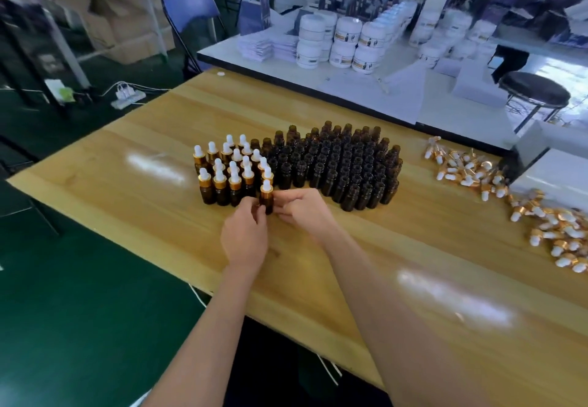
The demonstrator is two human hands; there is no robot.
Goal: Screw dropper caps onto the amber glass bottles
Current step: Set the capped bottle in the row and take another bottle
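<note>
Amber glass bottles with open necks (343,168) stand packed in one dense block on the pale wooden bench (143,158), probably so each can be taken from the edge without knocking over its neighbours. Touching the left side of that block is a smaller cluster of finished bottles with gold collars and white rubber bulbs (229,168). Keeping it on one side leaves done and undone work easy to tell apart. At the block's near left corner, just in front of the finished cluster, one small amber bottle (266,204) stands upright between both hands. It already carries a gold-and-white dropper cap (266,188). The left hand (245,238) curls its fingers round the glass body, seemingly to stop it spinning. The right hand (302,208) closes its fingertips on the opposite side just below the collar. Whether it is giving a last twist or only steadying the bottle cannot be told. The cap sits straight and low on the neck, so this bottle looks finished or nearly so, and it is held right where it would join the finished group. Well to the right of the block lies a loose scatter of gold-and-white dropper caps (471,171), on the side of the right hand, which would do the picking and turning. Far more bottles are open than capped, so most of the task appears to remain.
</note>
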